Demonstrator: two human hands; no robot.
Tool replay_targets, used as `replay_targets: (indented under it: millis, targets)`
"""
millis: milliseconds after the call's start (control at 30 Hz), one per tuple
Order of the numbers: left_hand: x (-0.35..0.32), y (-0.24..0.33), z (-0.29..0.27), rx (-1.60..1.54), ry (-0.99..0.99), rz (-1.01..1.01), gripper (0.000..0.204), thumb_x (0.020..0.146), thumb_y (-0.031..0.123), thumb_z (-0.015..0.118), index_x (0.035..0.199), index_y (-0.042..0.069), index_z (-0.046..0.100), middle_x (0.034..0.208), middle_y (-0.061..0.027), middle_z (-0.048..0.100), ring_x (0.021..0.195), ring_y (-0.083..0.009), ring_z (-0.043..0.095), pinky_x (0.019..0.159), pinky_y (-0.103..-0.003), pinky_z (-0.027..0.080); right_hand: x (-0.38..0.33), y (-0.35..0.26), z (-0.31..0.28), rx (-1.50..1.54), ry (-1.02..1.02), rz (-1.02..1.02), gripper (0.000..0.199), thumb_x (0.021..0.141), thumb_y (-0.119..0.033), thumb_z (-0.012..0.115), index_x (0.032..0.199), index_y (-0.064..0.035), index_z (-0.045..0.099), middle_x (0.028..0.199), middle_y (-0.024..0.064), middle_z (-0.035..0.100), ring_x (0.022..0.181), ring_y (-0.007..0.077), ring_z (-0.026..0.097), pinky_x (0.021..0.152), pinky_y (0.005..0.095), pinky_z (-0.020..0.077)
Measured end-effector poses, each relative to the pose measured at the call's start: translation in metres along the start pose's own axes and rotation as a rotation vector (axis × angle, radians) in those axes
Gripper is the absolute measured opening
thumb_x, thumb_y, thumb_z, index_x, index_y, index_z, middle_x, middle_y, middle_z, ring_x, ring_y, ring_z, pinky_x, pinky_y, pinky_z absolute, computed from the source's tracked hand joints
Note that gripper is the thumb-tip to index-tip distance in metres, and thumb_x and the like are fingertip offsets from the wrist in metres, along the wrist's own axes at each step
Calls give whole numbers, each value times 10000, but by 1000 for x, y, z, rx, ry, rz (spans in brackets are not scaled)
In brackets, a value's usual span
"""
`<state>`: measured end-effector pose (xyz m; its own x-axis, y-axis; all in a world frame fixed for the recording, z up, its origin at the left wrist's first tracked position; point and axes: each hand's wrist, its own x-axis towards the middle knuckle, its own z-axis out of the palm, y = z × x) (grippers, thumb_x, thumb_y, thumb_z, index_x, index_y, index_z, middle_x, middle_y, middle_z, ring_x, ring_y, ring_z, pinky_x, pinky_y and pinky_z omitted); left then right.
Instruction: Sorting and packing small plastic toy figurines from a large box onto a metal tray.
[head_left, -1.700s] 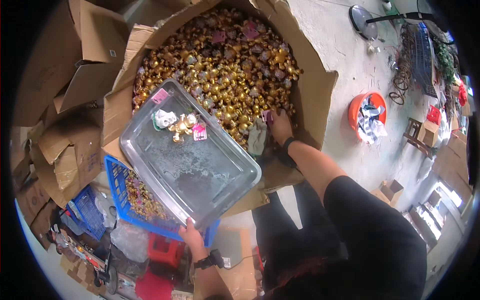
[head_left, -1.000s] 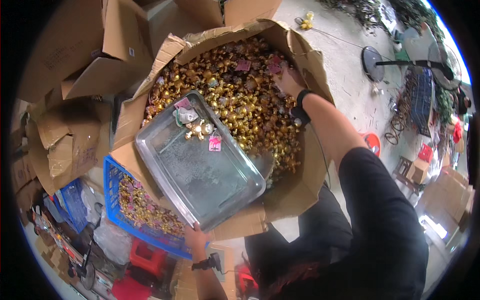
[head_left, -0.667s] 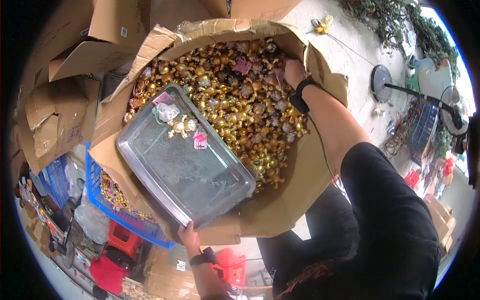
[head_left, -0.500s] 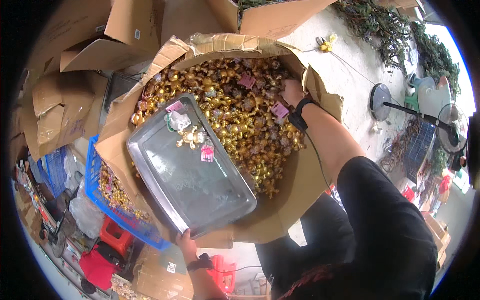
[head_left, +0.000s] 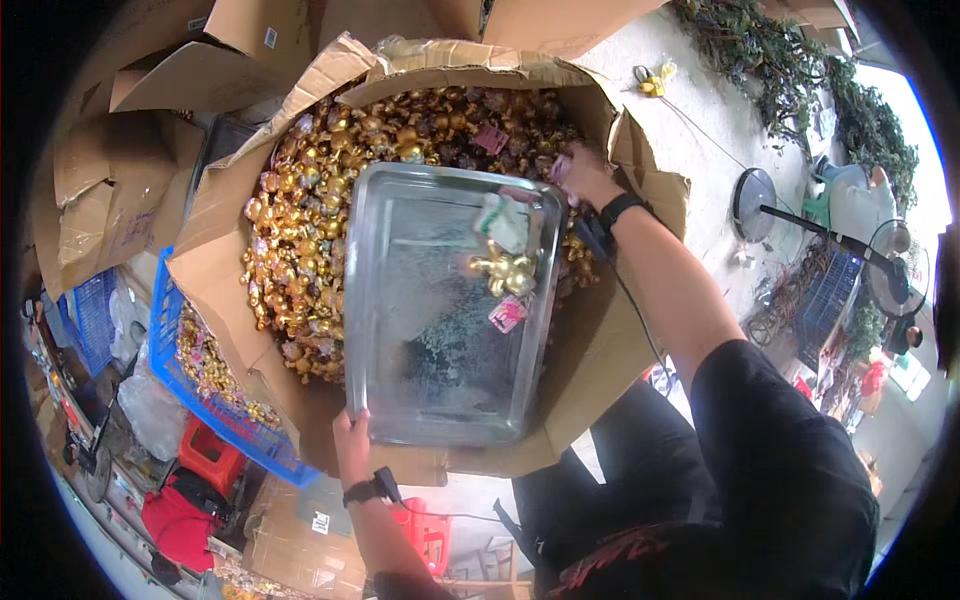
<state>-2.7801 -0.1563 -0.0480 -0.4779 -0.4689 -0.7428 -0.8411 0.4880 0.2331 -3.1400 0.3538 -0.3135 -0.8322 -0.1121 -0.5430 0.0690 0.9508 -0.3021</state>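
Observation:
My left hand [head_left: 352,438] grips the lower left corner of a grey see-through plastic tray [head_left: 400,310], which is held over a big open cardboard box [head_left: 215,225]. Lying in the tray are a shiny gold figure-shaped ornament [head_left: 508,270], a white and green piece [head_left: 503,225] and a pink tag [head_left: 508,314]. Many small gold ornaments [head_left: 310,220] fill the box. At its right inner side, my right hand [head_left: 587,178] is closed on a pink tag [head_left: 563,168], beside the tray's upper right corner; whether an ornament hangs from it is hidden.
A blue crate [head_left: 225,425] with more gold ornaments stands left of the box, near a red stool [head_left: 212,450]. Other cardboard boxes [head_left: 120,200] lie at the upper left. To the right are a standing fan [head_left: 890,265] and green artificial foliage [head_left: 770,75].
The tray has swung to the right and turned more upright, covering the right part of the ornaments. My right hand has stayed at the box's right side and now shows a pink tag.

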Motion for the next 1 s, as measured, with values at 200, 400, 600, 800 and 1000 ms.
replay_targets:
  millis: [200, 400, 600, 800, 1000]
  targets:
    - [68, -32, 13, -56, 56, 84, 278, 893, 207, 671, 1004, -48, 653, 884, -107, 660, 786, -206, 596, 738, -376, 473, -89, -44, -63, 130, -267, -84, 496, 689, -354, 784, 1088, -79, 680, 1008, 167, 695, 935, 338, 667, 815, 426, 535]
    - [63, -71, -5, -249, 100, -374, 467, 864, 295, 697, 1177, -23, 557, 956, -181, 633, 722, -286, 604, 618, -409, 482, -99, -71, -77, 96, -282, -34, 516, 737, -371, 757, 1105, -37, 614, 1034, 204, 664, 983, 363, 645, 847, 475, 522]
    - [70, -48, -8, -202, 39, -417, 445, 872, 266, 693, 1189, -9, 545, 994, -144, 641, 772, -255, 606, 661, -385, 476, -116, -64, -42, -154, -58, -111, 248, 858, -204, 655, 1069, -76, 641, 1000, 160, 653, 926, 349, 647, 791, 474, 531]
    - [97, -87, -22, -92, 125, -105, 347, 876, 255, 696, 1131, 46, 587, 783, -65, 620, 610, -184, 554, 559, -365, 457, -105, -72, -64, 234, -22, 213, 165, 833, -234, 679, 795, -73, 687, 849, 140, 694, 808, 320, 686, 706, 417, 546]
    - [114, 9, -20, 356, 45, 167, 289, 856, 203, 671, 992, -51, 646, 883, -203, 670, 812, -320, 656, 733, -425, 495, -29, -101, -132, 475, 152, 139, 269, 761, -285, 778, 870, -54, 694, 845, 161, 702, 806, 327, 679, 726, 417, 524]
